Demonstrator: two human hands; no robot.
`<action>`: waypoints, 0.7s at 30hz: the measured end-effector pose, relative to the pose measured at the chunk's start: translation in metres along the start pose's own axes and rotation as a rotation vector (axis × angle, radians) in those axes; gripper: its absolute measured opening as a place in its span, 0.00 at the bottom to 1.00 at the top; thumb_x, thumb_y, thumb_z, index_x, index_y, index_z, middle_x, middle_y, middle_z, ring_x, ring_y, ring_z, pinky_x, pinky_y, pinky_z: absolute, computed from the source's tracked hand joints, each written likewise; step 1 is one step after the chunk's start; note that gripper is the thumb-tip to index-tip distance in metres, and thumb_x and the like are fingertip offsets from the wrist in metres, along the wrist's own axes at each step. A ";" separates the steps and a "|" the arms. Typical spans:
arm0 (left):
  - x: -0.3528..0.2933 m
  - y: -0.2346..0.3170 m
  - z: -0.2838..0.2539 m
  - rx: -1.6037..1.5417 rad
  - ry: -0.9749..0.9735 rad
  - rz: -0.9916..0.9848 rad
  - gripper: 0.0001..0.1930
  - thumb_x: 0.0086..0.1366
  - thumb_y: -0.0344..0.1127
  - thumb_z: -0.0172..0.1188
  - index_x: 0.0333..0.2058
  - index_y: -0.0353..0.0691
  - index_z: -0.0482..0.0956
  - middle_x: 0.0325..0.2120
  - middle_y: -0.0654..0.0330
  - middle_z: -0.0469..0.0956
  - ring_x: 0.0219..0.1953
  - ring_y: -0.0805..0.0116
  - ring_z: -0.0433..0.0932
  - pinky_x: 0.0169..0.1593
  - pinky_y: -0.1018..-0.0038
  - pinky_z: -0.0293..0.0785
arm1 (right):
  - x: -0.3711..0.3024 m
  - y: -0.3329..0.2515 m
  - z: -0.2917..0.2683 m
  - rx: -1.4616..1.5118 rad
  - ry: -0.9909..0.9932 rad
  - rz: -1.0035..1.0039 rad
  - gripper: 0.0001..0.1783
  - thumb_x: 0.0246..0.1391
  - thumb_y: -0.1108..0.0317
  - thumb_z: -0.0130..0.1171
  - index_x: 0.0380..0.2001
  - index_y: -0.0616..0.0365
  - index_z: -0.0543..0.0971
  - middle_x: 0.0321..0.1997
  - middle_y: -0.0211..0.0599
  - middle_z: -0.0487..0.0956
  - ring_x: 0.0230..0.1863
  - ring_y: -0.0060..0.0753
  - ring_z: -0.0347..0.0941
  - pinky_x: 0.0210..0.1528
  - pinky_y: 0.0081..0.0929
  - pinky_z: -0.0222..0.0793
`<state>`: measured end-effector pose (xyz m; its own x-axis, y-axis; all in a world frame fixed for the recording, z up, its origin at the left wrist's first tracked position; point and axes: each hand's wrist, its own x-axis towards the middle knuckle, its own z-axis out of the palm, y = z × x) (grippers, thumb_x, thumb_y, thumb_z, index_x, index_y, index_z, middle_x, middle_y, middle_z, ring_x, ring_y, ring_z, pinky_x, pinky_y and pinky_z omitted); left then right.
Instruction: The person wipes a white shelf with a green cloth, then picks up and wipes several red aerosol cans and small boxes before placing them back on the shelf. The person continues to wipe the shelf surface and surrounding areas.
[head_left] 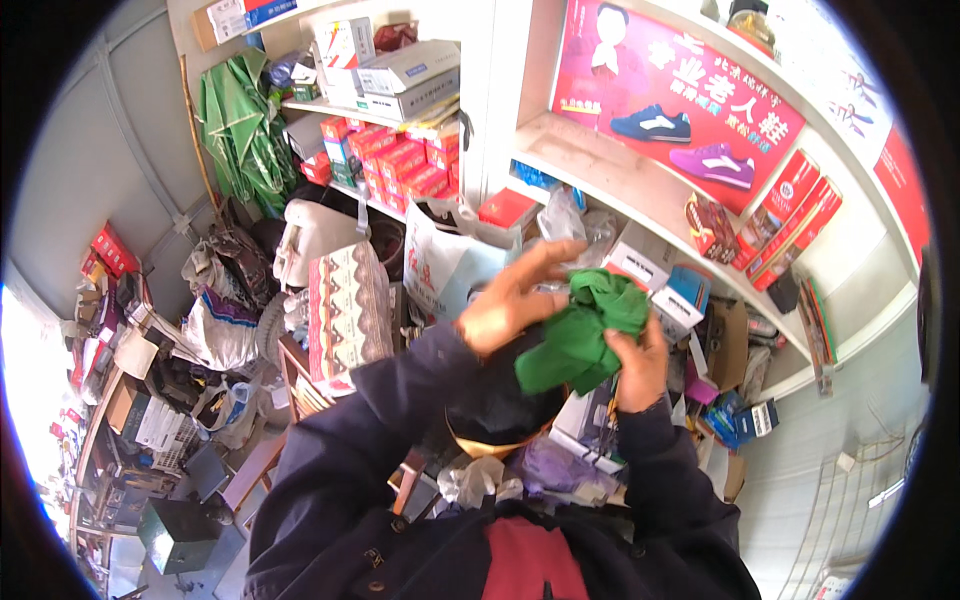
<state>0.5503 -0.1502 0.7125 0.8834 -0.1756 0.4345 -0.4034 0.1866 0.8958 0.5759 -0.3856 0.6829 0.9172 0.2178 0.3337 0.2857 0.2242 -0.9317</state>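
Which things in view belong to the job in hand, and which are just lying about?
In hand:
- green cloth, held by the right hand
- left hand is at the cloth's edge; its grip is unclear

Apparently just lying about:
- red boxes, on the shelves
- green tarp
- patterned box
- purple bag

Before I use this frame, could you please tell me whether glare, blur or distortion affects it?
In the head view, glare washes out the left edge; the left hand looks slightly smeared, probably by motion; the white shelving bows toward the right rim; black fisheye borders fill the corners.
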 end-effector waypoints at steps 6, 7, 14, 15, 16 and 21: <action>0.170 0.007 -0.098 0.381 0.405 0.063 0.27 0.68 0.34 0.63 0.64 0.35 0.73 0.56 0.46 0.80 0.62 0.60 0.75 0.64 0.66 0.70 | 0.155 -0.020 -0.065 -0.494 0.124 -0.547 0.30 0.58 0.80 0.62 0.64 0.65 0.70 0.57 0.44 0.79 0.57 0.36 0.76 0.62 0.32 0.69; 0.194 0.007 -0.111 0.392 0.483 0.070 0.27 0.68 0.35 0.64 0.64 0.35 0.73 0.56 0.45 0.80 0.61 0.60 0.76 0.63 0.66 0.71 | 0.181 -0.015 -0.072 -0.622 0.181 -0.627 0.31 0.57 0.80 0.62 0.65 0.65 0.69 0.56 0.47 0.78 0.56 0.42 0.76 0.63 0.36 0.69; 0.302 0.002 -0.168 0.826 0.790 0.119 0.35 0.62 0.43 0.68 0.66 0.42 0.71 0.60 0.37 0.77 0.63 0.39 0.76 0.65 0.57 0.71 | 0.239 0.086 -0.088 -1.536 0.033 -0.374 0.33 0.55 0.54 0.68 0.57 0.65 0.73 0.58 0.62 0.74 0.64 0.65 0.68 0.68 0.56 0.61; 0.315 0.002 -0.177 0.843 0.785 0.127 0.36 0.61 0.43 0.69 0.67 0.41 0.70 0.60 0.37 0.77 0.63 0.39 0.76 0.65 0.57 0.72 | 0.241 0.093 -0.092 -1.425 0.017 -0.413 0.33 0.55 0.49 0.68 0.52 0.65 0.73 0.55 0.59 0.75 0.63 0.64 0.67 0.67 0.58 0.59; 0.328 0.001 -0.184 0.858 0.783 0.157 0.38 0.61 0.44 0.69 0.68 0.40 0.69 0.60 0.37 0.77 0.63 0.39 0.76 0.65 0.57 0.72 | 0.239 0.098 -0.093 -1.341 0.054 -0.417 0.33 0.55 0.48 0.69 0.51 0.65 0.73 0.54 0.58 0.75 0.62 0.64 0.67 0.66 0.59 0.59; 0.397 -0.015 -0.211 1.210 0.880 0.313 0.49 0.59 0.55 0.71 0.73 0.41 0.59 0.69 0.40 0.64 0.73 0.46 0.61 0.71 0.42 0.60 | 0.249 0.087 -0.091 -1.289 0.011 -0.309 0.31 0.55 0.46 0.69 0.46 0.64 0.73 0.51 0.57 0.75 0.57 0.63 0.69 0.62 0.57 0.62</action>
<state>0.9578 -0.0183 0.8519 0.4087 0.4130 0.8139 -0.1553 -0.8473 0.5079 0.8543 -0.3979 0.6719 0.7679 0.3120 0.5595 0.5332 -0.7954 -0.2882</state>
